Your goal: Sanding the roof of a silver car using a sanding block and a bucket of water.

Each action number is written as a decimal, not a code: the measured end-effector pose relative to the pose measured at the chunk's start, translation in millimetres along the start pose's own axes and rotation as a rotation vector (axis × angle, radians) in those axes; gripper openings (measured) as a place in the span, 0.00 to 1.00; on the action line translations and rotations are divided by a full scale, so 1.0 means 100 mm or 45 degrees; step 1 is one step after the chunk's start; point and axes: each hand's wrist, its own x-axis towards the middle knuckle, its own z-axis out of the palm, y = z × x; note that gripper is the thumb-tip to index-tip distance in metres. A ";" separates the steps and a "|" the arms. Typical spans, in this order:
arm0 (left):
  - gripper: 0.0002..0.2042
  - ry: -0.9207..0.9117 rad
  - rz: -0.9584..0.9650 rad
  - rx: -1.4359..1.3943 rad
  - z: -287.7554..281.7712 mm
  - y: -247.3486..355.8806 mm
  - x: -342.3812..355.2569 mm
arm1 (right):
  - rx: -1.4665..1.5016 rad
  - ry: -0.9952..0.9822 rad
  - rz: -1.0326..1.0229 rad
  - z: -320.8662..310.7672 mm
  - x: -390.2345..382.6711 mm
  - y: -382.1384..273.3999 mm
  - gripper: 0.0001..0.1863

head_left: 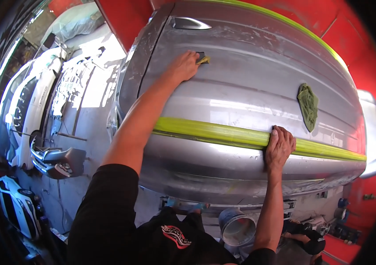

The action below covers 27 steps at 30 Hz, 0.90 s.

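We see a small sanding pad (203, 58), dark with a yellow edge, pressed against the upper part of a silver car door panel (241, 88), just below and to the right of the door handle (191, 24). Our left hand (183, 66) covers most of the pad, fingers curled over it and holding it flat to the metal, with the arm stretched across the panel.

Our right hand (279, 148) rests lower down, open with fingers spread flat, lying on a strip of yellow-green masking tape (214, 132) that runs along the door's length. It grips nothing.

A crumpled green cloth (308, 106) lies on the panel to the right, well apart from both hands.

Below the door, on the floor, stands a round bucket (237, 227); its inside looks pale, and we cannot tell whether it holds anything.

To the left, white cars (29, 97) are parked, and a detached grey bumper part (57, 161) sits near them. Red walls (126, 15) surround the door.
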 end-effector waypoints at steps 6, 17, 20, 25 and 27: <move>0.23 0.040 0.135 -0.108 0.10 -0.02 -0.79 | -0.072 -0.018 0.039 -0.09 -0.09 0.21 0.19; 0.23 0.001 -0.075 0.170 0.05 -0.30 -0.10 | -0.037 0.002 -0.013 -0.03 -0.02 0.13 0.19; 0.23 0.108 0.032 0.141 0.16 -0.24 -0.58 | -0.075 -0.005 0.019 -0.08 -0.08 0.22 0.19; 0.20 0.154 -0.002 -0.071 0.01 -0.57 -0.47 | -0.049 -0.018 0.025 -0.10 -0.03 0.05 0.19; 0.20 0.183 -0.049 -0.026 0.00 -0.83 -0.08 | -0.016 -0.007 0.016 -0.07 0.01 -0.01 0.19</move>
